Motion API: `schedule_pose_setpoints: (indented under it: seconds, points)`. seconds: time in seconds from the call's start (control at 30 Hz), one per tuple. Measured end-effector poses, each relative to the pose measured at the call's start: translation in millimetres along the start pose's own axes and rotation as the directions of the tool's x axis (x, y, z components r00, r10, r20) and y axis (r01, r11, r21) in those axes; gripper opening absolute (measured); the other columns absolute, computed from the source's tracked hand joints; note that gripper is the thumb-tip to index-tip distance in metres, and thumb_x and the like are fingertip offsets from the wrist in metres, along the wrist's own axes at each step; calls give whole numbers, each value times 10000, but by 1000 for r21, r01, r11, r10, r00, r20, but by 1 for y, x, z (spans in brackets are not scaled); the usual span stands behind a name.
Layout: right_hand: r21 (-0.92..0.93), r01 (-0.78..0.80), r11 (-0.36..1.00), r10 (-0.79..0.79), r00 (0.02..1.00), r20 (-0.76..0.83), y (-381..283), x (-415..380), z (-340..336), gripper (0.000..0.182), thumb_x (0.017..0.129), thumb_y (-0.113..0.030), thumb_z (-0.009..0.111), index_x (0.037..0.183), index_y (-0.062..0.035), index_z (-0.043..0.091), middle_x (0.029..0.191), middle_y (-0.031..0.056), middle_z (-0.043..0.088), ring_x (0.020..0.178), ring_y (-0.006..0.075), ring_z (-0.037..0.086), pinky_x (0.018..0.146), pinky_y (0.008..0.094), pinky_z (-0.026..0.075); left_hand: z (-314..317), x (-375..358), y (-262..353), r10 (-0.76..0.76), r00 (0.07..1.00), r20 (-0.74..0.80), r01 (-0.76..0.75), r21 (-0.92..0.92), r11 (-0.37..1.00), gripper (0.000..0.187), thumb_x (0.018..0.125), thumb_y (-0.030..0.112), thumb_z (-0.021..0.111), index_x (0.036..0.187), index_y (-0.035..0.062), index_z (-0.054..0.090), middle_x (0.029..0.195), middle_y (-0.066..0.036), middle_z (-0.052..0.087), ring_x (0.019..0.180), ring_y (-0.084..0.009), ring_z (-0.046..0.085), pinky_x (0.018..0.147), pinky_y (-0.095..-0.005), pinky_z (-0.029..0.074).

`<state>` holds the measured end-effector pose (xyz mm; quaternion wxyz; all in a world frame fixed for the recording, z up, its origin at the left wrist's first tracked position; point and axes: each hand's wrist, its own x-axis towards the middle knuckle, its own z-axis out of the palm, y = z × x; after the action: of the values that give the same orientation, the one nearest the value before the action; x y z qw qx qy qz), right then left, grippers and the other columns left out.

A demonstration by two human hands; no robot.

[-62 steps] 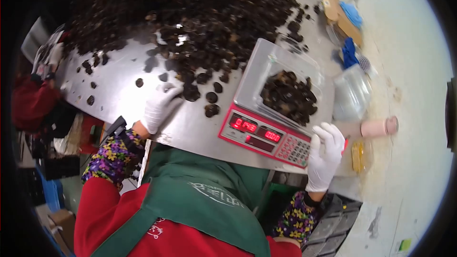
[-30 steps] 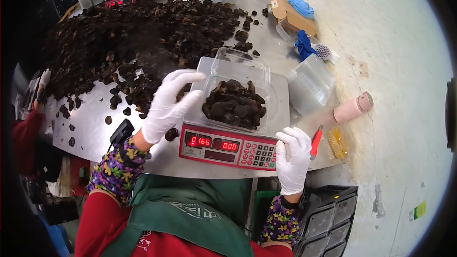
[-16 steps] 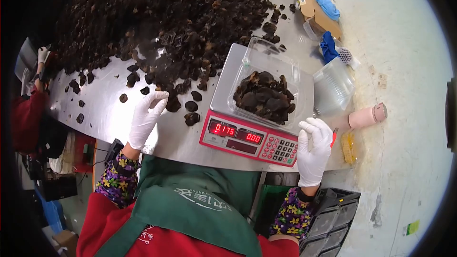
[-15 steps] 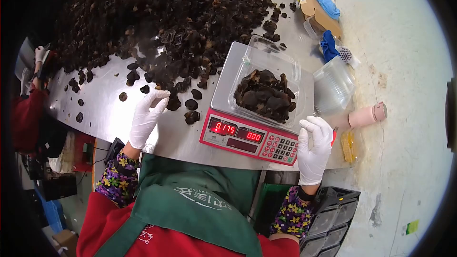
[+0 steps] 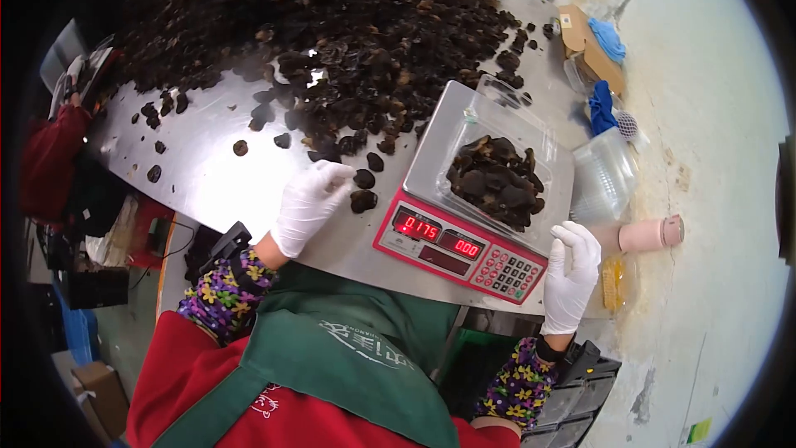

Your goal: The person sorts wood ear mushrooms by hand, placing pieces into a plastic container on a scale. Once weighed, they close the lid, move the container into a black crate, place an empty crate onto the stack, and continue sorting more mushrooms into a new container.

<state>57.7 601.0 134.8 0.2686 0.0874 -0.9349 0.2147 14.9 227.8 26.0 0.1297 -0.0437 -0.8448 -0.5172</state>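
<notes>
Red scale (image 5: 431, 261) reads 0.175; clear tub (image 5: 541, 159) of dark fungus (image 5: 496, 187) on its plate. Left hand (image 5: 310, 206), narrowly open, beside loose pieces (image 5: 363, 179). Right hand (image 5: 572, 275), fingers curled, narrowly open, beside keypad (image 5: 507, 272).

Both gloved hands palm-down-ish — left hand (image 5: 312, 206) with curled fingers, right hand (image 5: 572, 275) loosely cupped — forearms apart.

Packing workroom: steel table (image 5: 318, 236), digital scale (image 5: 458, 249), plastic tubs (image 5: 604, 172).
</notes>
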Motion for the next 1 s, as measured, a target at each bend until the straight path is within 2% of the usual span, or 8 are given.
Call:
schedule_pose_setpoints:
  seconds: [0.07,0.2,0.33,0.5,0.63,0.73,0.87,1.0]
  points:
    - [3,3,1000,-3,1000,-1,0,1,2,184,894,-29,679,1076,-56,696,1154,115,653,1147,314,580,1018,416,438,11,-2,-6,195,976,96,-215,285,934,255,851,147,750,1091,99,678,907,-97,625,868,-261,643,754,-366,528]
    - [26,2,1000,-2,1000,-11,-3,4,5,183,892,-27,679,1072,-59,696,1153,116,651,1145,313,578,1014,416,439,27,-3,-20,332,934,131,-356,410,840,277,831,103,744,1097,101,668,915,-94,597,803,-249,632,716,-383,521]
    - [37,6,999,-5,999,-36,4,2,1,182,886,-36,684,1065,-64,698,1143,112,650,1131,315,579,1005,422,442,22,13,1,161,987,4,-161,76,984,239,840,16,716,1073,56,680,950,-74,640,747,-198,618,683,-305,504]
    - [114,-2,993,3,1000,-5,12,26,0,149,916,-79,662,1060,-62,699,1152,121,659,1106,318,598,992,418,454,25,58,98,403,915,-8,-402,70,913,359,792,-2,736,1141,76,707,1016,-66,666,900,-200,608,741,-300,505]
    - [383,-91,919,85,996,31,26,53,15,172,951,-95,638,1102,-31,691,1176,120,655,1097,262,619,975,368,471,63,84,110,506,843,185,-518,21,855,341,846,161,764,1171,88,695,1123,-99,674,1097,-307,586,980,-410,456]
    - [564,-222,796,190,975,114,42,73,27,267,1005,-138,604,1233,-6,652,1199,76,643,1135,159,597,983,305,466,69,74,104,575,818,-28,-573,47,818,304,880,119,730,1178,76,692,1172,-100,653,1069,-263,605,929,-363,484]
    - [722,-532,442,413,835,363,69,101,47,437,1051,-310,539,1420,-76,528,1321,82,584,1168,200,581,1003,336,454,57,51,81,-1,997,76,35,-449,893,255,990,85,609,1237,22,632,995,4,632,784,-63,571,720,-214,488]
    - [784,-620,-19,423,706,568,98,134,76,522,1048,-357,535,1473,-71,433,1351,161,564,1135,255,612,974,385,506,47,39,103,-232,852,470,454,-443,773,444,1020,116,589,1431,17,454,942,-53,670,734,-66,583,623,-195,486]
